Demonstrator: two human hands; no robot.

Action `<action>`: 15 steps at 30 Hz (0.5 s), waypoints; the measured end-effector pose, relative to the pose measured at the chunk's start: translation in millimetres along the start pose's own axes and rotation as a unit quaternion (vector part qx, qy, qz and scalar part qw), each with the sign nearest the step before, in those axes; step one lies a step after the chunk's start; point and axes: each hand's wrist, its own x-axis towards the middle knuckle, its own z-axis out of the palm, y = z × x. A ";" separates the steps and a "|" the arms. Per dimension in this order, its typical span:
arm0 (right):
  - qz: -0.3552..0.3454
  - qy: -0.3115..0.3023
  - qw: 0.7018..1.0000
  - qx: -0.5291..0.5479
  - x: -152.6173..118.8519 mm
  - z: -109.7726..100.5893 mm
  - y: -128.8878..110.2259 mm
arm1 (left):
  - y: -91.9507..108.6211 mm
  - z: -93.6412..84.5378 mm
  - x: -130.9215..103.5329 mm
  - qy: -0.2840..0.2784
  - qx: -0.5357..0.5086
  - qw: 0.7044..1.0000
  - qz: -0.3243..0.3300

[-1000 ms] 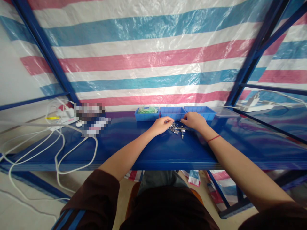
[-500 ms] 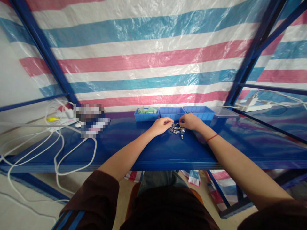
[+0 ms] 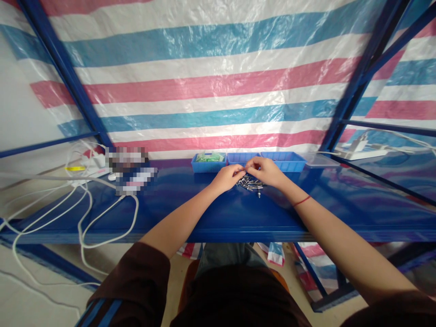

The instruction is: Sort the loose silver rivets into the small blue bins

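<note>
A loose pile of small metal screw-like pieces (image 3: 251,183) lies on the blue table, with one piece standing apart at its near side. Above the pile's left edge, my left hand (image 3: 229,177) is closed in a pinch. My right hand (image 3: 264,170) pinches just beside it, the fingertips of both hands nearly meeting. Whatever sits between the fingertips is too small to make out. Behind the hands stand a middle blue bin (image 3: 242,158) and a right blue bin (image 3: 289,162), both partly covered by my right hand.
A left blue bin (image 3: 209,166) holds a green item in clear plastic (image 3: 210,157). White cables (image 3: 136,213) and a power strip (image 3: 90,170) spread over the table's left. A clear flat lid (image 3: 320,159) lies right of the bins. Blue frame posts (image 3: 357,91) flank the striped sheet.
My right hand has moved left, from the pile's right side to my left hand's fingertips. The left hand has barely moved.
</note>
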 end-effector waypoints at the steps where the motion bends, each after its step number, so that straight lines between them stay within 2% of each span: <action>1: 0.005 0.003 1.000 0.030 -0.1 0.6 -1.2 | 0.2 1.0 -0.3 -0.002 -0.018 1.000 -0.011; 4: 0.034 -0.005 0.992 0.121 -0.8 1.6 -6.2 | -0.3 4.2 -0.3 -0.002 -0.068 0.997 -0.042; 8: 0.091 -0.013 0.975 0.201 -1.2 1.8 -8.4 | -1.4 6.2 1.0 -0.004 -0.123 0.991 -0.052; 15: 0.098 0.016 0.971 0.217 1.0 4.0 -4.1 | 2.7 6.1 0.4 0.002 -0.141 0.988 -0.056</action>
